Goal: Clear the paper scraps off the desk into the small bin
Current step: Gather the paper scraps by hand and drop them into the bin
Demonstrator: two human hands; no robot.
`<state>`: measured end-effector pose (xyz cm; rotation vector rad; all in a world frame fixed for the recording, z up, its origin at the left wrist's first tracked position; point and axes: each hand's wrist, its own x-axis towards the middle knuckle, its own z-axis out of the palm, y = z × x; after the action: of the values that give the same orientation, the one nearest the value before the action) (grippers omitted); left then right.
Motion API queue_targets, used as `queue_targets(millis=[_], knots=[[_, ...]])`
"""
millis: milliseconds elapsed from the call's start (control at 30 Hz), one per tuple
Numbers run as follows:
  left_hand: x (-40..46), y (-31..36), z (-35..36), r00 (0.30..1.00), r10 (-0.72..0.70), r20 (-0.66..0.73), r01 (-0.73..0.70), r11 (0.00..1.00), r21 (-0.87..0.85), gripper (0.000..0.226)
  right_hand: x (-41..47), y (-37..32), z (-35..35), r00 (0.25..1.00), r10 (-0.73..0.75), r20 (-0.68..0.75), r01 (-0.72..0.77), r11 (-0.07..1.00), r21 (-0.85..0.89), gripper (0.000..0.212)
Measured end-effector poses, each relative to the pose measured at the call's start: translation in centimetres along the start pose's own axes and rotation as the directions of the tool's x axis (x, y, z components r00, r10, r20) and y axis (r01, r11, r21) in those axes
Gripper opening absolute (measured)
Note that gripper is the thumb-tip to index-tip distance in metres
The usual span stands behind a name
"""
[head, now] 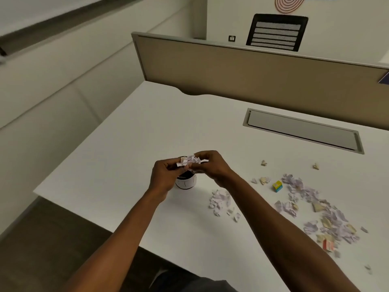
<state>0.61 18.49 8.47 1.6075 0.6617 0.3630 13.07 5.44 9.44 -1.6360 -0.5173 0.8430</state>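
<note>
Both hands meet above the small bin (pixel 186 182) on the white desk (pixel 130 148). Left hand (pixel 166 175) and right hand (pixel 212 165) each pinch a wad of paper scraps (pixel 189 160) between curled fingers. Loose scraps (pixel 311 209) lie scattered well right of the bin; a smaller pile (pixel 221 200) sits nearer.

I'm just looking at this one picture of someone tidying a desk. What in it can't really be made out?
- Head view: the small bin is mostly hidden behind both hands, so its fill level is unseen.
- The wad of scraps is partly covered by the left hand and right hand.
- Print on the yellow box is too small to read.
- The scrap pile may run past the right edge.
</note>
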Motion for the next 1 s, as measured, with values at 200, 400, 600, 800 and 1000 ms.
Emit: queue_targets(millis=[200,400,600,800,1000], knots=[[2.1,-1.0,-3.5,0.986,0.030,-0.165,0.042,0.908,0.416,0.026,3.2,-0.7,3.8,0.996,-0.075,-0.049,0.041,0.870,-0.492,0.027],[3.5,-0.9,-4.6,0.988,0.121,-0.100,-0.028,0.762,0.647,0.014,4.1,-1.6,6.0,0.977,-0.193,0.091,0.193,0.615,-0.765,0.024],[3.9,-0.3,-4.6,0.982,0.179,-0.057,-0.095,0.735,0.671,0.034,4.4,-1.8,5.7,0.956,-0.285,0.065,0.223,0.568,-0.793,0.032],[1.7,0.2,-4.4,0.928,0.365,-0.068,-0.271,0.791,0.549,0.026,2.5,-1.0,3.7,0.895,-0.430,-0.119,0.246,0.698,-0.673,0.017],[-3.0,-3.3,-0.4,0.910,0.380,0.164,-0.414,0.821,0.393,0.024,-1.4,2.7,-0.7,0.860,-0.360,-0.361,0.096,0.810,-0.579,0.014]])
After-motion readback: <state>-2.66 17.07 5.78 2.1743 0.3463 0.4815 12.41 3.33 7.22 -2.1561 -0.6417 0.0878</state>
